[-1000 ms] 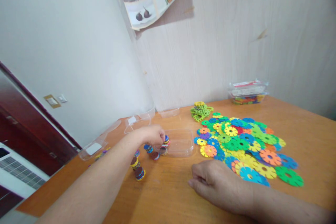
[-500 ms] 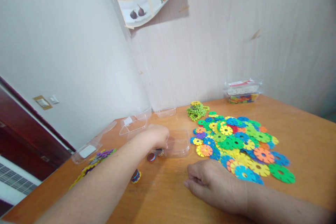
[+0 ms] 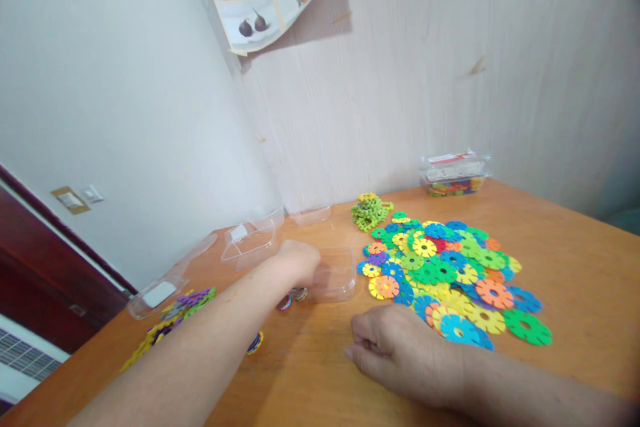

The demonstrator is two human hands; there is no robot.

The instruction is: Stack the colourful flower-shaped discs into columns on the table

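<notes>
My left hand (image 3: 299, 263) reaches across the wooden table (image 3: 575, 253) with its fingers curled down beside a clear plastic box (image 3: 335, 275). Small round dark pieces (image 3: 293, 296) lie under and just below that hand; what the fingers grip is hidden. Another small round piece (image 3: 255, 341) shows by my left forearm. My right hand (image 3: 400, 350) rests on the table as a loose fist, nothing visible in it. A spread of flat colourful gear-shaped discs (image 3: 450, 273) lies just right of it.
A stack of light green discs (image 3: 369, 209) stands behind the spread. A closed clear box of coloured pieces (image 3: 453, 175) sits by the wall. Clear lids and boxes (image 3: 247, 240) and a strip of yellow and purple discs (image 3: 170, 317) lie at left.
My left hand has closed over the small round pieces next to the clear box, leaving fewer of them in sight. The view has swung left. My right hand has not moved.
</notes>
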